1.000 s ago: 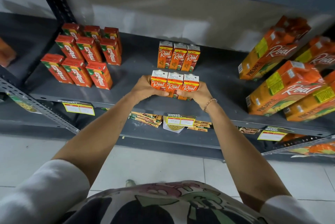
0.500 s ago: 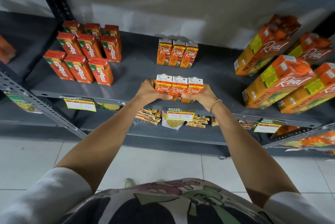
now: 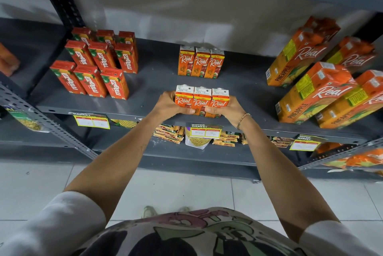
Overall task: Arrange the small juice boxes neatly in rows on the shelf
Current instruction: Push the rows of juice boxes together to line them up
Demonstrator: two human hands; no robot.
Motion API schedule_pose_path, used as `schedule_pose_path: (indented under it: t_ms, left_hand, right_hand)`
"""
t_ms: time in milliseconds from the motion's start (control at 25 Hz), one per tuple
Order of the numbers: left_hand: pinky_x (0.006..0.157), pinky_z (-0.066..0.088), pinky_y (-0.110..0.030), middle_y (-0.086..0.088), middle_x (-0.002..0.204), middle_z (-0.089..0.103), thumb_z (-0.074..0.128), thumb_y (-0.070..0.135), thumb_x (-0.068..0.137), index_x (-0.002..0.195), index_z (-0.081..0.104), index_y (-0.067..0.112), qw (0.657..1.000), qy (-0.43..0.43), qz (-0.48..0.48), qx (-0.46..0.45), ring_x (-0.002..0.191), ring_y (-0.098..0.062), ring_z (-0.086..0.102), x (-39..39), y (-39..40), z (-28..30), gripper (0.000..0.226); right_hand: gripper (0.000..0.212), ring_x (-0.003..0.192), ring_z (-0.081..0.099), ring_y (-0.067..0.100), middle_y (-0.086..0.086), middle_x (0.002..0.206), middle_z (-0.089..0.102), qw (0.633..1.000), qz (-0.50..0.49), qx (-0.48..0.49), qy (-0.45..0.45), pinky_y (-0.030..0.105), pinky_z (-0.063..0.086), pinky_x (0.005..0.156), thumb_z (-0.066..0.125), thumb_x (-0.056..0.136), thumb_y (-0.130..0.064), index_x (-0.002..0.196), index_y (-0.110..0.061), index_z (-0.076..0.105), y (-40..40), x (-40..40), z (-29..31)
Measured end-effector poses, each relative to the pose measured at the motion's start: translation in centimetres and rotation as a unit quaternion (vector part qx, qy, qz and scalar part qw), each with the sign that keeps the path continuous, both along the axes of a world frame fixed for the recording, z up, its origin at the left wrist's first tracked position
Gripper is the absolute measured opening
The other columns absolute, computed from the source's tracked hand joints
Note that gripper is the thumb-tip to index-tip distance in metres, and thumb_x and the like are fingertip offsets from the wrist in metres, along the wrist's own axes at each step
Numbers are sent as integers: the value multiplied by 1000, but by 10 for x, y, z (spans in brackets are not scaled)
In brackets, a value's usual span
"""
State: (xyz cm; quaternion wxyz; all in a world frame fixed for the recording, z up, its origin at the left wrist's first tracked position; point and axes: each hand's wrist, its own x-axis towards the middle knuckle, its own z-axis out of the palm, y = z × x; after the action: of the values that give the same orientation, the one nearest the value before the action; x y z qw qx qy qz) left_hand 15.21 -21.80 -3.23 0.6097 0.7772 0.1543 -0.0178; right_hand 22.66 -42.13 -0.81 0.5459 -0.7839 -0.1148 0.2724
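Three small orange Real juice boxes (image 3: 202, 98) stand side by side near the front edge of the grey shelf (image 3: 157, 81). My left hand (image 3: 169, 105) presses the left end of this row and my right hand (image 3: 224, 108) presses the right end, thumbs across the fronts. Behind them, another row of three small Real boxes (image 3: 200, 63) stands upright further back on the shelf.
Several red Maaza juice boxes (image 3: 97, 63) stand in rows at the shelf's left. Large Real pineapple cartons (image 3: 315, 90) fill the right side. Price tags (image 3: 205, 132) hang on the shelf's front edge, with snack packets (image 3: 169, 133) on the lower shelf. Tiled floor lies below.
The three-box row between my hands sits slightly nearer the back row than before; both hands keep the same grip on its ends.
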Motion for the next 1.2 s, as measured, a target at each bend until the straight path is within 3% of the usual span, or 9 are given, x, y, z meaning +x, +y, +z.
schedule_pose_path:
  t_ms: [200, 280, 360, 440, 560, 720, 800, 1000, 1200]
  left_hand:
    - [93, 52, -34, 4, 105, 69, 89, 27, 59, 113, 63, 20, 1000, -14, -8, 19, 97, -8, 66, -3, 1, -2, 60]
    - [94, 51, -37, 1, 114, 68, 88, 33, 57, 119, 59, 18, 999, -16, -19, 33, 101, -11, 65, -5, 1, -2, 70]
    - [95, 50, -37, 2, 117, 65, 87, 38, 55, 125, 54, 18, 999, -26, -23, 12, 105, -10, 63, -9, 2, 0, 80]
    - [94, 51, -33, 3, 121, 62, 84, 36, 58, 130, 50, 20, 998, -54, -11, -28, 109, -9, 60, -17, 5, 6, 81]
    - [95, 49, -29, -1, 128, 60, 76, 27, 72, 132, 51, 17, 985, -139, 29, -98, 119, -11, 56, -26, 15, 19, 66]
    - [94, 47, -25, -6, 122, 63, 66, 8, 86, 124, 57, 3, 960, -231, 100, -123, 117, -12, 59, -37, 31, 49, 40]
    - [94, 47, -26, -10, 121, 64, 66, 8, 87, 121, 59, 1, 953, -261, 110, -110, 115, -14, 60, -45, 46, 64, 36]
    - [85, 49, -22, -2, 108, 68, 64, 7, 88, 115, 61, 1, 939, -296, 155, -76, 100, -6, 64, -74, 118, 78, 28]
    - [89, 49, -26, -6, 111, 67, 67, 8, 86, 113, 64, 5, 934, -285, 197, -82, 106, -12, 63, -114, 229, 66, 27]
  right_hand:
    - [47, 101, 63, 19, 6, 112, 67, 1000, -3, -10, -2, 47, 49, 99, 80, 71, -6, 112, -16, 60, -2, -3, 0]
    - [58, 110, 61, 20, 4, 120, 63, 1000, 13, -4, -10, 48, 48, 100, 81, 70, -10, 120, -19, 55, -6, -4, 2]
    - [83, 120, 56, 20, 6, 131, 56, 999, 25, 22, -20, 43, 50, 99, 84, 65, -25, 137, -24, 43, -16, -4, 11]
    - [91, 121, 52, 11, 5, 135, 52, 997, 23, 52, -48, 25, 51, 95, 78, 62, -42, 142, -22, 37, -28, -3, 30]
    - [52, 118, 48, 3, 3, 136, 53, 986, -24, 39, -159, 2, 40, 89, 56, 89, -37, 136, -15, 47, -27, 2, 75]
    - [22, 103, 58, 6, -2, 107, 65, 949, -83, 45, -301, 19, 47, 96, 58, 93, -20, 109, -8, 65, 22, 2, 116]
    - [18, 94, 60, 4, -1, 100, 66, 939, -86, 55, -327, 12, 49, 87, 59, 91, -15, 104, -5, 67, 61, -11, 120]
    - [10, 77, 59, -12, -7, 89, 66, 957, -40, 97, -271, 8, 46, 76, 61, 89, -14, 95, -10, 69, 181, -59, 92]
    - [35, 103, 56, 5, -1, 116, 58, 975, -88, 146, -140, 13, 45, 92, 61, 91, -23, 122, -8, 53, 269, -88, 46]
